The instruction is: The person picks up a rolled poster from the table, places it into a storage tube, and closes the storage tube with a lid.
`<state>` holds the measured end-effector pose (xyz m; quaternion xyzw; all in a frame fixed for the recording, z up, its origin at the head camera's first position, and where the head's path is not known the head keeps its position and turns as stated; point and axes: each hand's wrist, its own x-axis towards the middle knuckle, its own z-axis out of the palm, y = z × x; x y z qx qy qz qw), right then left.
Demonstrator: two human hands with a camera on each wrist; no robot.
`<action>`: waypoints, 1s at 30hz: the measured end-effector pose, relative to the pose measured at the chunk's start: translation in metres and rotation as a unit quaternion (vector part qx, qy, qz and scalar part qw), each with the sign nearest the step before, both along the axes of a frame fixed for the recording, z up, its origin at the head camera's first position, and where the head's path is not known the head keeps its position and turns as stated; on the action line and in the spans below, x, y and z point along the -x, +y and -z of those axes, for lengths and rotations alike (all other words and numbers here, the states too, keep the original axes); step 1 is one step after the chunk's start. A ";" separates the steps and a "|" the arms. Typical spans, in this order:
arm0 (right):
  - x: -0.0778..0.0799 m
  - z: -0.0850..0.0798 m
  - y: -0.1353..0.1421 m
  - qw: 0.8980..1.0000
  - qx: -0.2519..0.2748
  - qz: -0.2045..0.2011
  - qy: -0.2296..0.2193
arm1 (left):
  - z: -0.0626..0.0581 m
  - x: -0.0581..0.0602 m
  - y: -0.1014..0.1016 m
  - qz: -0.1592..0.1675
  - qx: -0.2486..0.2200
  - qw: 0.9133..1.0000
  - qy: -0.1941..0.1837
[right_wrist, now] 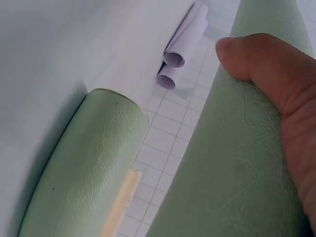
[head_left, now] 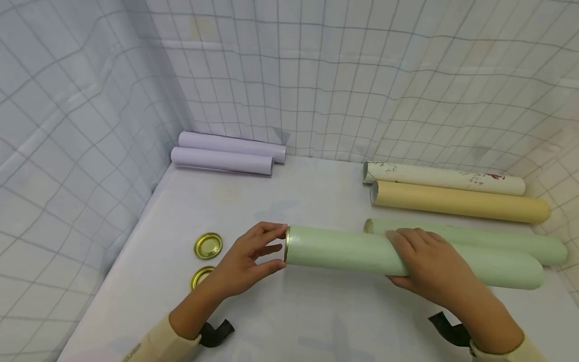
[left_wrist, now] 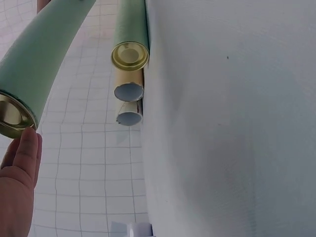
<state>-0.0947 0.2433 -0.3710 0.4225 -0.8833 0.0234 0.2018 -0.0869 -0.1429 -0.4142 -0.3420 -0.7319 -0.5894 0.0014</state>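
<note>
- Held pale green cylindrical tube: cropped at top and left edges, left-wrist view.
- Matching pale green tube: partly behind held one, head view.
- Lower round gold metal lid: partly hidden by left hand and wrist.
- Cream fabric sleeve: lettering too small to read.

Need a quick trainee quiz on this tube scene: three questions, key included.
1. Which hand grips the held pale-green cylindrical tube around its body?
2. How many loose, shallow, round gold-coloured lids lie on the white table?
3. True or false: in the head view, the two hollow lilac cylindrical rolls lie left of the hollow yellow cylindrical roll.

Key:
1. The right hand; the left hand is at its gold-rimmed end.
2. Two.
3. True.
</note>
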 end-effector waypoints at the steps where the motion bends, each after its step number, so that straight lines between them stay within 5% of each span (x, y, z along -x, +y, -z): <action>1: 0.000 0.001 0.000 1.000 0.004 -0.001 0.004 | -0.001 0.000 0.001 0.000 0.005 1.000 0.007; 9: -0.002 -0.002 0.003 1.000 -0.003 -0.015 0.009 | -0.004 -0.002 0.004 -0.017 0.051 0.998 0.016; 16: 0.002 -0.008 0.000 0.999 -0.016 -0.019 0.020 | 0.003 0.004 0.001 -0.009 0.041 0.997 0.057; 23: 0.012 -0.005 -0.002 0.999 -0.028 -0.024 -0.006 | 0.017 0.008 -0.003 -0.002 0.012 1.000 0.011; 30: 0.012 0.002 0.001 0.999 -0.024 -0.020 -0.016 | 0.018 0.011 -0.002 0.002 -0.014 1.000 -0.025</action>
